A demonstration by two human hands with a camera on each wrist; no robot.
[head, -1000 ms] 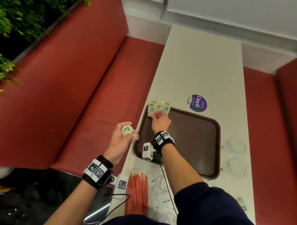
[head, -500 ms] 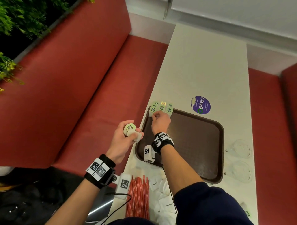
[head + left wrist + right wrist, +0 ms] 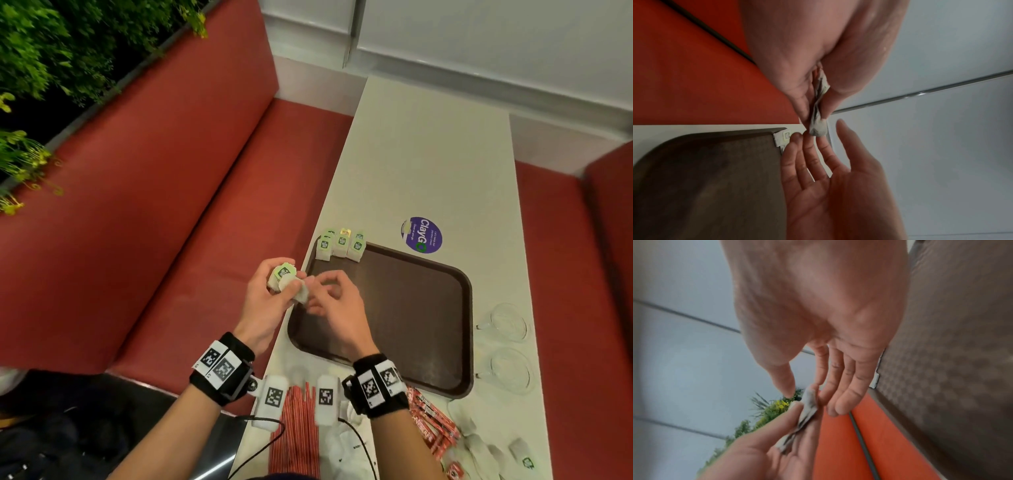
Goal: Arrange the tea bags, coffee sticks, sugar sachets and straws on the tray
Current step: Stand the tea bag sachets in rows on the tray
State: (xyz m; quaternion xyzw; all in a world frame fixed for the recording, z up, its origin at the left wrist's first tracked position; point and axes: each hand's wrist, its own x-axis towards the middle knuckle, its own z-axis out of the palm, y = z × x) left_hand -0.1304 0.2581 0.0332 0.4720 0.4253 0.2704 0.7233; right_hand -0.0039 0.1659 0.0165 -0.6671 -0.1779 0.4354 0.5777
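My left hand grips a small bunch of white tea bags with green tags just off the near-left edge of the brown tray. My right hand hovers over the tray's left side, fingers straight and spread. Its fingertips reach the free end of the held tea bags. In the right wrist view the thumb and fingers flank that end without closing on it. Several tea bags stand in a row at the tray's far-left corner.
Red straws, white sugar sachets and red coffee sticks lie on the white table near me. More tea bags lie at the near right. Two glass cups stand right of the tray. A red bench runs along the left.
My right hand has left the row of tea bags at the tray's far corner and drawn back to the bunch in my left hand, which shifted slightly toward the tray.
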